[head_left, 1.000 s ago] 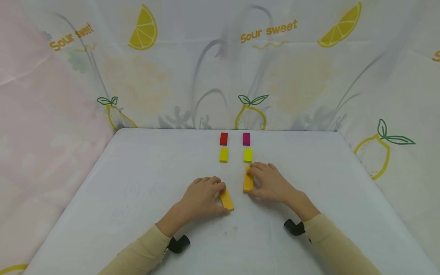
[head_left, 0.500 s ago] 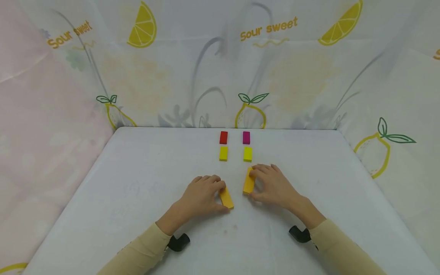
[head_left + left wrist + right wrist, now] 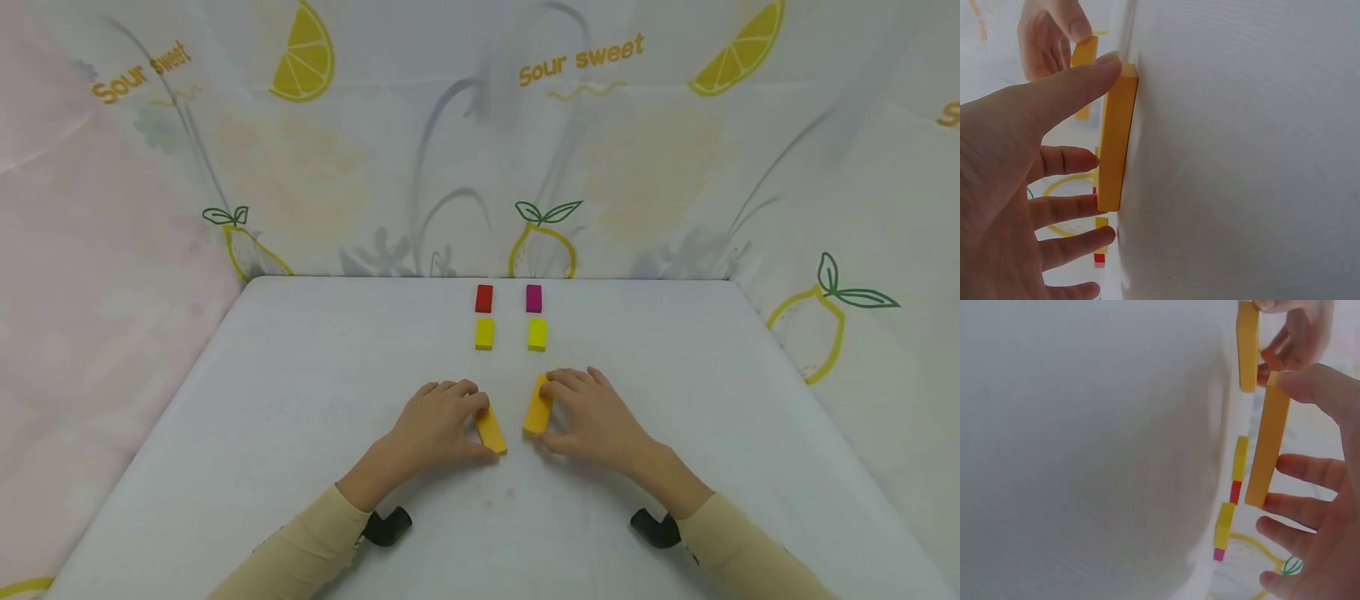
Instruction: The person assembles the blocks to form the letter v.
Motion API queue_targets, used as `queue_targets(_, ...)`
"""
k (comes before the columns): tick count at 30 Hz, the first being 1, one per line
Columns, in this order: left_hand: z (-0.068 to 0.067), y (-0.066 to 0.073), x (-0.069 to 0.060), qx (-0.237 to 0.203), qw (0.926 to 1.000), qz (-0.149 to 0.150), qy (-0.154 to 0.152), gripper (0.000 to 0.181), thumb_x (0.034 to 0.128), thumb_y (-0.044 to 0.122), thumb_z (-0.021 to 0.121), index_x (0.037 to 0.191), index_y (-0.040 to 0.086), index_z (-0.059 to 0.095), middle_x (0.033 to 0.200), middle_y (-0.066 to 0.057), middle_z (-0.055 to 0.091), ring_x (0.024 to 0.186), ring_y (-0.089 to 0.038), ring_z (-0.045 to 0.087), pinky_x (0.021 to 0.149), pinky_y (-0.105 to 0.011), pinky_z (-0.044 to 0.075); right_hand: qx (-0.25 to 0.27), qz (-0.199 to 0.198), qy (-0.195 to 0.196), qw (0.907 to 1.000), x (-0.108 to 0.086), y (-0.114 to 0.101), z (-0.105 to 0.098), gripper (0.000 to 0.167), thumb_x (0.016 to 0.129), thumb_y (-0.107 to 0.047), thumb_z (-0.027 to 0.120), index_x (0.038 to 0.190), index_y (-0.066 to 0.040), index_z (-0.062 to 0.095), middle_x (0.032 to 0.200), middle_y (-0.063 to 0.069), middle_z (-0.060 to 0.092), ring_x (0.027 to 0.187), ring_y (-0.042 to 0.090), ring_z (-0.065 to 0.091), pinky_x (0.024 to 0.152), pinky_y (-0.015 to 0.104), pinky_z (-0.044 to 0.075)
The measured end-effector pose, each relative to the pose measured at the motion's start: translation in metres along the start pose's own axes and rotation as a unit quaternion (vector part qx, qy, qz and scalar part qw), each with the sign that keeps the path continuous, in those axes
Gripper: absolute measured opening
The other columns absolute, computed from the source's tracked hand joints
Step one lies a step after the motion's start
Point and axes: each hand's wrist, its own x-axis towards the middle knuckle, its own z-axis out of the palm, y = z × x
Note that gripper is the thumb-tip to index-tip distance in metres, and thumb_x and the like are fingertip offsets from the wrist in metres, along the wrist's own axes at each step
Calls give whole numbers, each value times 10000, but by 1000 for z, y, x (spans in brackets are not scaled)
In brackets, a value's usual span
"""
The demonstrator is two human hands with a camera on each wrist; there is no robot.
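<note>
My left hand (image 3: 435, 427) pinches a long orange-yellow block (image 3: 492, 432) by its ends, thumb at the near end and fingers at the far end. That block lies slanted on the white table. Across a small gap, my right hand (image 3: 598, 418) holds a matching orange-yellow block (image 3: 537, 411) the same way. In the right wrist view this second block (image 3: 1268, 440) appears lifted off the tabletop and tilted. Fingers hide parts of both blocks in the head view.
Farther back, a yellow block (image 3: 484, 334) lies before a red block (image 3: 484, 298). To their right, another yellow block (image 3: 537, 334) lies before a magenta block (image 3: 533, 298). A lemon-print cloth (image 3: 420, 167) hangs behind the white table (image 3: 315, 350).
My right hand has drawn its block back toward me and slightly left, turning it to a slant. The left hand and its block have stayed nearly still.
</note>
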Motion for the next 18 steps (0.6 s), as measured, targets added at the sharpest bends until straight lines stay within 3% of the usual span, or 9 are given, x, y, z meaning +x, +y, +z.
queue_targets(18, 2, -1, -1, 40, 9999, 55, 98, 565, 704, 695, 757, 1070, 275, 662, 1181, 37, 641, 1068, -182, 605, 1033, -488, 460, -130, -52, -44, 9999, -10, -17, 10, 493, 759, -483, 781, 1108, -160, 649, 1296, 50, 637, 1257, 281, 554, 1108, 648, 332)
